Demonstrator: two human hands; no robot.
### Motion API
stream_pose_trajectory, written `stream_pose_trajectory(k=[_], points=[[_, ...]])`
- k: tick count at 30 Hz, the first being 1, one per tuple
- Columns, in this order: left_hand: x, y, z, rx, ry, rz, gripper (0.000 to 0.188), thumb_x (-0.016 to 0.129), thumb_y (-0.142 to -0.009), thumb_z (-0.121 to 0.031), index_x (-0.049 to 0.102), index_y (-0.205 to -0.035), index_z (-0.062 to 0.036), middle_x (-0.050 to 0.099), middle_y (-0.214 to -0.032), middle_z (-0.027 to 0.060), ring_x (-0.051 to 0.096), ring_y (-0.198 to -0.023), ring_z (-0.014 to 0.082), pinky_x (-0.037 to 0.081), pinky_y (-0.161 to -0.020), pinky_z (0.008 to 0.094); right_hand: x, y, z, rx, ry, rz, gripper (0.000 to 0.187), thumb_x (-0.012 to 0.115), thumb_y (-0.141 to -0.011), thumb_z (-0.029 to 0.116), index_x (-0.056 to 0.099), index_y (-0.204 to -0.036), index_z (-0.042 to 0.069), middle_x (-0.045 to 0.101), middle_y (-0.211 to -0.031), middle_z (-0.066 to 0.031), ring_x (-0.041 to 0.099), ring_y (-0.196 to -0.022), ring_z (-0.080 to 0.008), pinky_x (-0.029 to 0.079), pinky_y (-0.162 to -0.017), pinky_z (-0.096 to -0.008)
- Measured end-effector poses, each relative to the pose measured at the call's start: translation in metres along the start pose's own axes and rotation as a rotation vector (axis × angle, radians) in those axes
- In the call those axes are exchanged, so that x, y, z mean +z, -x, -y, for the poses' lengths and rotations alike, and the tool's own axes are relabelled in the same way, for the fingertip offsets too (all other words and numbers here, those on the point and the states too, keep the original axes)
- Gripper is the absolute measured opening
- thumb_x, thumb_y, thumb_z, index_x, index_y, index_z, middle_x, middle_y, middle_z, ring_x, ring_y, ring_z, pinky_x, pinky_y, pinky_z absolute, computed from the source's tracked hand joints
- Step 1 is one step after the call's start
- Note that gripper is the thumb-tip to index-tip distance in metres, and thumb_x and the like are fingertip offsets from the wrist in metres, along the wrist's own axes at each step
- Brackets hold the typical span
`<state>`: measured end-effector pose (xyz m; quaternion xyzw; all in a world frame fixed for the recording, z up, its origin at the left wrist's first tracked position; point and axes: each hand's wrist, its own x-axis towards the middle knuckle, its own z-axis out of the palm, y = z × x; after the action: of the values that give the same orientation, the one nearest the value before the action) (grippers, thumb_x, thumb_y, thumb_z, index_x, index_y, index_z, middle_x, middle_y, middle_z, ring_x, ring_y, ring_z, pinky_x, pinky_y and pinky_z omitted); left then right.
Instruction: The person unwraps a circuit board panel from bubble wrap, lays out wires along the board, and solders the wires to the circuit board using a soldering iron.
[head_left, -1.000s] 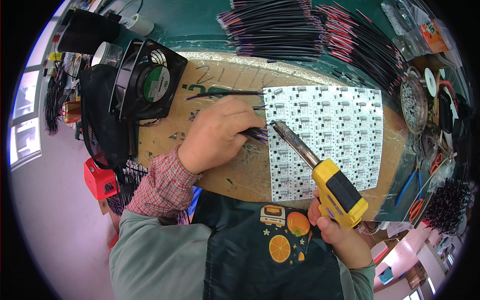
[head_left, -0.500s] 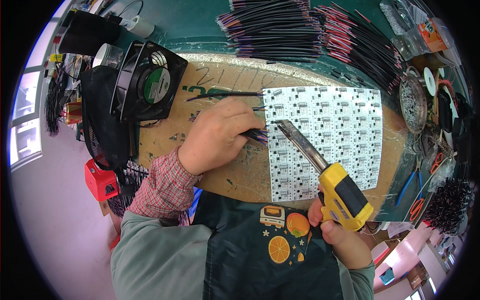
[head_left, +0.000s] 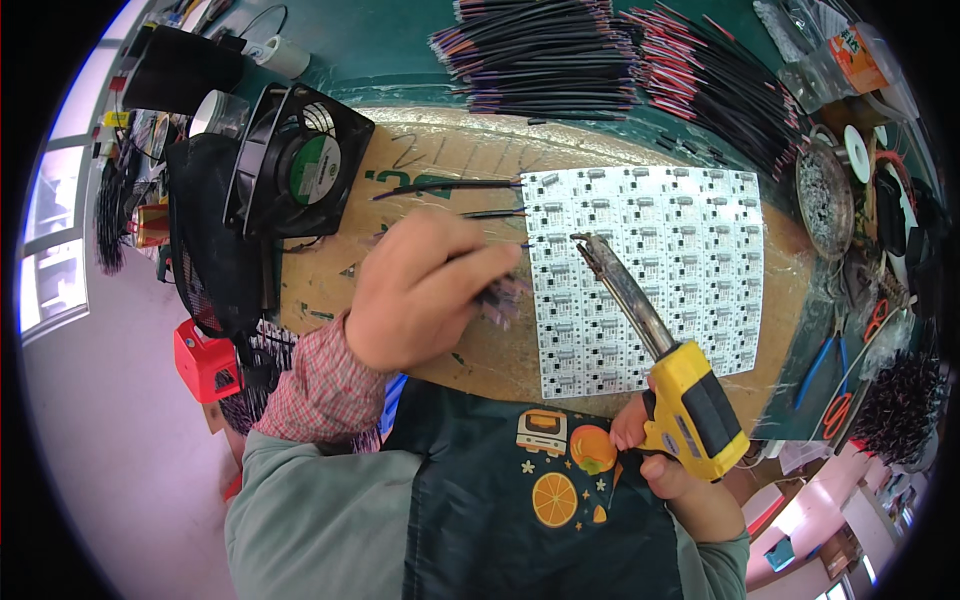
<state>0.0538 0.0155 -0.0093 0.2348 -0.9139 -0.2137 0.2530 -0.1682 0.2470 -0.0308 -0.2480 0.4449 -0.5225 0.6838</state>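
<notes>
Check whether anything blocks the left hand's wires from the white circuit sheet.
Nothing visible. Between the blurred wires in the left hand and the white circuit sheet, only a thin strip of brown board shows; the yellow soldering tool is farther right.

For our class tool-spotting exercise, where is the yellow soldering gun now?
In the head view, the yellow soldering gun is right of centre, in the right hand, its tip over the white circuit board.

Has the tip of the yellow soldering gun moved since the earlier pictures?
Yes. The yellow soldering gun has its tip farther right now, away from the left edge of the white circuit sheet.
</notes>
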Motion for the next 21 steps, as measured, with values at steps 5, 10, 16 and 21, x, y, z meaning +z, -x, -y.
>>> stream_pose_trajectory(k=[5,10,16,21], points=[[-0.015,0.010,-0.022,0.168,-0.117,-0.012,0.047,0.068,-0.060,0.003,0.068,-0.108,-0.0007,0.064,-0.087,0.0090,0.061,-0.067,0.0218,0.048,-0.058,0.0331,-0.006,0.007,0.003,-0.046,0.119,0.037,0.039,0.079,-0.080,0.033,0.057,-0.095,0.004,0.058,-0.085,-0.0048,0.059,-0.075,-0.0148,0.048,-0.068,-0.0278],[-0.031,0.013,-0.022,0.163,-0.168,-0.162,0.046,0.068,-0.067,-0.006,0.066,-0.112,0.0007,0.063,-0.092,0.0095,0.058,-0.069,0.0193,0.044,-0.056,0.0294,-0.012,0.009,0.003,0.006,0.252,0.075,0.036,0.078,-0.080,0.036,0.059,-0.088,0.006,0.060,-0.078,-0.0040,0.060,-0.061,-0.0168,0.049,-0.057,-0.0298],[-0.011,0.018,-0.025,0.046,-0.051,0.086,0.043,0.068,-0.062,0.004,0.068,-0.104,-0.0041,0.059,-0.087,0.0090,0.061,-0.073,0.0234,0.049,-0.062,0.0331,-0.015,0.010,-0.001,-0.056,0.461,0.048,0.028,0.072,-0.081,0.033,0.060,-0.083,0.007,0.060,-0.073,-0.0045,0.060,-0.059,-0.0212,0.047,-0.054,-0.0312],[0.028,0.024,-0.009,-0.082,-0.071,0.055,0.045,0.069,-0.058,0.003,0.069,-0.103,-0.0049,0.061,-0.089,0.0087,0.061,-0.075,0.0264,0.050,-0.065,0.0348,-0.017,0.014,-0.001,0.039,0.500,0.015,0.024,0.071,-0.078,0.030,0.061,-0.083,0.008,0.060,-0.073,-0.0048,0.060,-0.061,-0.0226,0.047,-0.054,-0.0323]])
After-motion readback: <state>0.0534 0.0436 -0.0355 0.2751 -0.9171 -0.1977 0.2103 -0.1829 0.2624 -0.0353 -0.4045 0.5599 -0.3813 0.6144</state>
